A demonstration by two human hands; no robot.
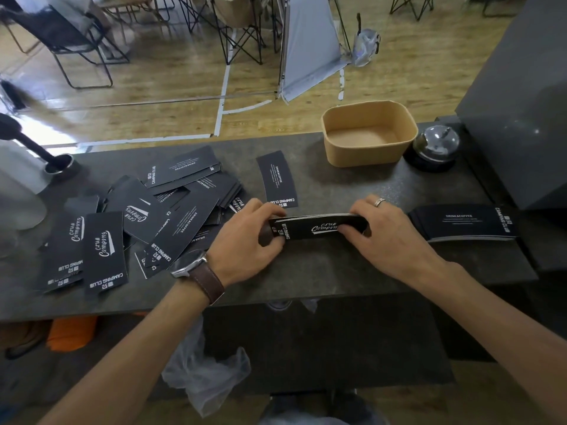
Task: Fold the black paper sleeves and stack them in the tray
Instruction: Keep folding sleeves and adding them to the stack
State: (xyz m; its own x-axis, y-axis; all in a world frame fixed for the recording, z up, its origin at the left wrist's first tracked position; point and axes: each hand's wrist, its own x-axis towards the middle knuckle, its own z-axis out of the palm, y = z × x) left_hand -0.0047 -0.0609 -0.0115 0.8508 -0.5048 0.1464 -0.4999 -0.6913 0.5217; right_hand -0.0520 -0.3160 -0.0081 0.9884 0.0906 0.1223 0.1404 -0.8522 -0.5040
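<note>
My left hand [245, 240] and right hand [383, 231] pinch black printed paper sleeve [316, 228] ends near bench front edge; light, creasable, slippery; I judge end grip best.

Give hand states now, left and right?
Left hand: grips the left end of the sleeve bundle.
Right hand: grips the bundle's right end.

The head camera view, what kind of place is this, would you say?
Probably a cafe or coffee stand counter. The black paper sleeves read "Drink & Coffee" and "Camping Club", a service bell sits beside the tan tray, and folding chairs stand on the wooden floor beyond.
</note>
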